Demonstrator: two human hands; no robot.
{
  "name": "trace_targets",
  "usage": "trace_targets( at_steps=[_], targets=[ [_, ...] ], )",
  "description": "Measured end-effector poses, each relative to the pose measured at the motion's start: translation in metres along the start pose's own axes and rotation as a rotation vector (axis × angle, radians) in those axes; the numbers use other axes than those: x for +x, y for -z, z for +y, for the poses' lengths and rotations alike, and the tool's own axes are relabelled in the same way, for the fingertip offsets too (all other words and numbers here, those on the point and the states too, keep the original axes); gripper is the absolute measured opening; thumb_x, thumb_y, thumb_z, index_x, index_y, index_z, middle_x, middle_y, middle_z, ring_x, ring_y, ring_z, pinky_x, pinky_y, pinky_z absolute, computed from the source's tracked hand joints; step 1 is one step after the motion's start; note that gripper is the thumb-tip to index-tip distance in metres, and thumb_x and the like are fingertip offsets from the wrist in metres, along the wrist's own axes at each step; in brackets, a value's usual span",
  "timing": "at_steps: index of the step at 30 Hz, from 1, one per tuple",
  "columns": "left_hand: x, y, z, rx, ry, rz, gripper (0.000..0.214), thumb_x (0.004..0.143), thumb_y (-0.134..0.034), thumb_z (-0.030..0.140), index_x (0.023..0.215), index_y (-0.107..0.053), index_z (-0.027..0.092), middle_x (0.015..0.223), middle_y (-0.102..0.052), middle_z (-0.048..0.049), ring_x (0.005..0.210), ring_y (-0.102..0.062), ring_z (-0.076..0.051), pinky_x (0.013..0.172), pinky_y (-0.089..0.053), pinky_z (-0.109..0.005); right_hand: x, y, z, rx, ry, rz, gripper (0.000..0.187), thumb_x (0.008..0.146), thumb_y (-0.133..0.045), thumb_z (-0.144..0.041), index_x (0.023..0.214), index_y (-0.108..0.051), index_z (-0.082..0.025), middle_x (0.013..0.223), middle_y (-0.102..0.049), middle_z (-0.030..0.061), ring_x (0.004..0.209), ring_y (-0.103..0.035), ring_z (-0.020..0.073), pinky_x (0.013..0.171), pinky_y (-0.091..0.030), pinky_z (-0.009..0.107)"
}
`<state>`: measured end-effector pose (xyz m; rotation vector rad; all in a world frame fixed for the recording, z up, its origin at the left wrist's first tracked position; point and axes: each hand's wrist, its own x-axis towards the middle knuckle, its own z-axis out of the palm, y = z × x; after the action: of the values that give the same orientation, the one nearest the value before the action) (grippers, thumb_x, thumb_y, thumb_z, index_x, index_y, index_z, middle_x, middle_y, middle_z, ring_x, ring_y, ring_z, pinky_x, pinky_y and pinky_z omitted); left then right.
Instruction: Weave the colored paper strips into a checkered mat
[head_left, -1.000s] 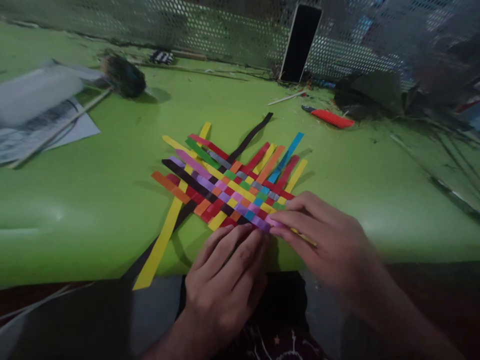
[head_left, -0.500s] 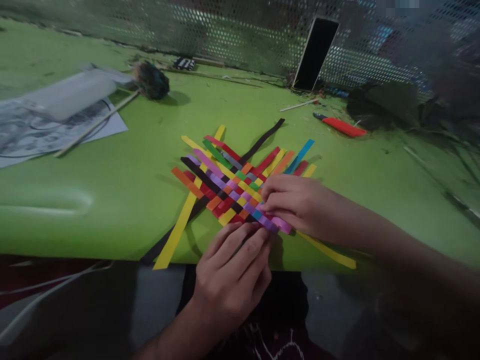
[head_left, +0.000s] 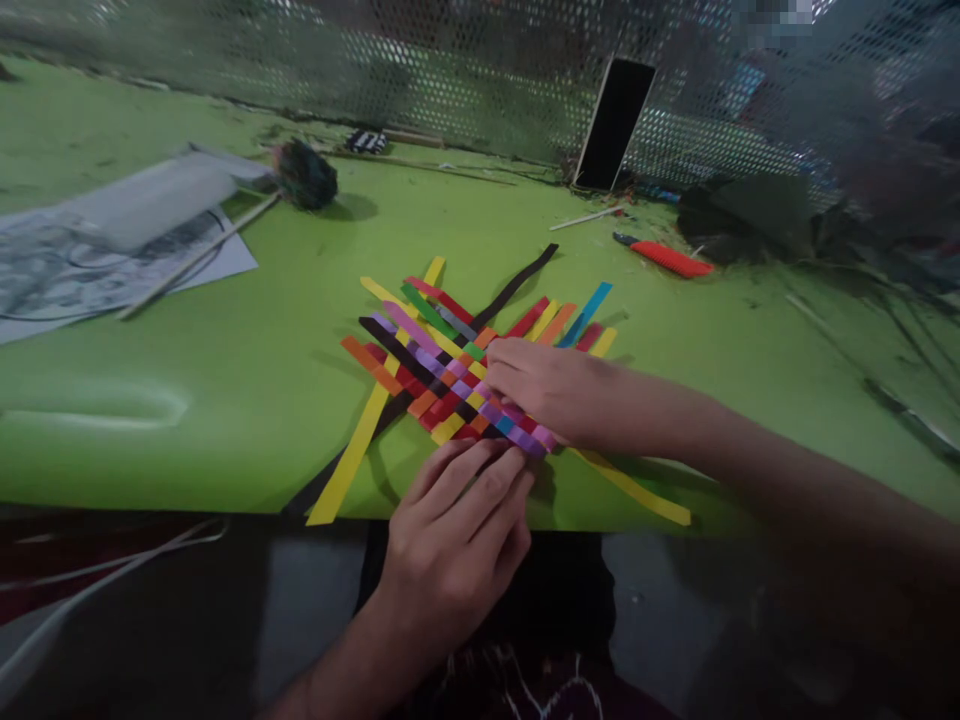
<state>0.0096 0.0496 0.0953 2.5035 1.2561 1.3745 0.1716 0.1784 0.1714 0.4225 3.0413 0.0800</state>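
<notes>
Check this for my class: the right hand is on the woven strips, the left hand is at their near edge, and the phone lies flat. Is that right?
Not quite: in the head view the phone stands on end, slightly tilted, not flat. The right hand, left hand and woven strips are as stated.

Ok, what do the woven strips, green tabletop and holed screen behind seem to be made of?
Woven strips: probably coloured paper, perhaps thin plastic; flat, mostly matt, with cleanly cut edges. Green tabletop: likely a vinyl or plastic covering, fairly glossy, going by soft highlights and the crease at left. Holed screen: metal or plastic; small regular holes show, but dimness hides its finish.
</notes>
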Motion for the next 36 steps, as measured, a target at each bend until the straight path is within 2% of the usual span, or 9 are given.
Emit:
trace_targets(
  at_steps=[3, 6, 11, 15, 19, 25, 30, 36],
  targets=[
    [0.0, -0.001, -0.001, 0.012, -0.015, -0.005, 0.031, 0.087, -0.063, 0.001, 0.115, -0.07, 0.012, 0.119, -0.075, -0.0054, 0.111, -0.068, -0.024, 0.106, -0.052, -0.044, 0.007, -0.005, 0.001, -0.083, -0.014, 0.043, 0.026, 0.101, -0.036, -0.004, 0.104, -0.061, -0.011, 0.106, -0.064, 0.0131, 0.103, -0.058, 0.0243, 0.089, -0.051, 0.038],
    [0.0, -0.001, -0.002, 0.015, -0.028, -0.007, 0.033, 0.086, -0.063, 0.0, 0.116, -0.07, 0.012, 0.118, -0.076, -0.0051, 0.112, -0.068, -0.023, 0.107, -0.05, -0.043, 0.012, -0.006, 0.0, -0.053, -0.066, 0.045, 0.025, 0.101, -0.036, -0.005, 0.102, -0.06, -0.01, 0.105, -0.064, 0.0147, 0.097, -0.056, 0.023, 0.082, -0.049, 0.035],
    [0.007, 0.005, 0.003, -0.002, 0.001, -0.024, 0.029, 0.089, -0.063, 0.003, 0.115, -0.07, 0.014, 0.117, -0.075, -0.0057, 0.108, -0.068, -0.023, 0.104, -0.051, -0.043, 0.015, -0.006, -0.003, -0.02, -0.115, -0.01, 0.022, 0.1, -0.041, -0.004, 0.103, -0.062, -0.009, 0.105, -0.065, 0.0149, 0.099, -0.055, 0.0237, 0.085, -0.047, 0.034],
    [0.019, 0.009, 0.009, -0.008, 0.048, -0.056, 0.02, 0.092, -0.062, 0.007, 0.109, -0.07, 0.013, 0.107, -0.075, -0.007, 0.099, -0.067, -0.023, 0.093, -0.054, -0.041, 0.015, -0.007, 0.005, 0.247, -0.159, 0.058, 0.019, 0.1, -0.042, -0.006, 0.102, -0.059, -0.014, 0.105, -0.064, 0.0103, 0.086, -0.056, 0.0185, 0.077, -0.047, 0.03],
    [0.026, 0.003, 0.01, 0.079, 0.041, -0.085, 0.024, 0.093, -0.06, 0.009, 0.116, -0.069, 0.012, 0.102, -0.073, -0.0087, 0.092, -0.064, -0.024, 0.084, -0.053, -0.042, 0.014, -0.004, 0.014, 0.454, -0.228, 0.022, 0.008, 0.1, -0.049, -0.015, 0.097, -0.057, -0.017, 0.101, -0.064, 0.0083, 0.075, -0.053, 0.016, 0.069, -0.043, 0.028],
    [0.021, -0.001, 0.014, 0.167, 0.009, -0.13, 0.028, 0.095, -0.058, 0.01, 0.122, -0.066, 0.011, 0.103, -0.071, -0.0103, 0.09, -0.058, -0.025, 0.083, -0.048, -0.044, 0.011, -0.004, 0.016, 0.549, -0.243, 0.04, 0.003, 0.098, -0.053, -0.017, 0.098, -0.055, -0.016, 0.102, -0.064, 0.0093, 0.08, -0.054, 0.0169, 0.07, -0.041, 0.028],
    [0.023, 0.001, 0.015, 0.214, -0.045, -0.16, 0.028, 0.095, -0.058, 0.007, 0.122, -0.065, 0.009, 0.116, -0.072, -0.0118, 0.092, -0.058, -0.025, 0.084, -0.044, -0.044, 0.006, 0.0, 0.013, 0.614, -0.257, 0.064, 0.002, 0.095, -0.056, -0.013, 0.096, -0.055, -0.015, 0.097, -0.064, 0.0084, 0.078, -0.054, 0.0159, 0.07, -0.039, 0.027],
    [0.027, 0.0, 0.015, 0.23, -0.072, -0.16, 0.028, 0.094, -0.061, 0.006, 0.121, -0.066, 0.006, 0.113, -0.073, -0.0118, 0.091, -0.059, -0.026, 0.084, -0.043, -0.043, 0.002, -0.005, 0.017, 0.824, -0.191, 0.143, 0.016, 0.083, -0.06, -0.001, 0.087, -0.055, -0.016, 0.082, -0.064, 0.002, 0.074, -0.053, 0.0134, 0.069, -0.039, 0.026]
  ],
)
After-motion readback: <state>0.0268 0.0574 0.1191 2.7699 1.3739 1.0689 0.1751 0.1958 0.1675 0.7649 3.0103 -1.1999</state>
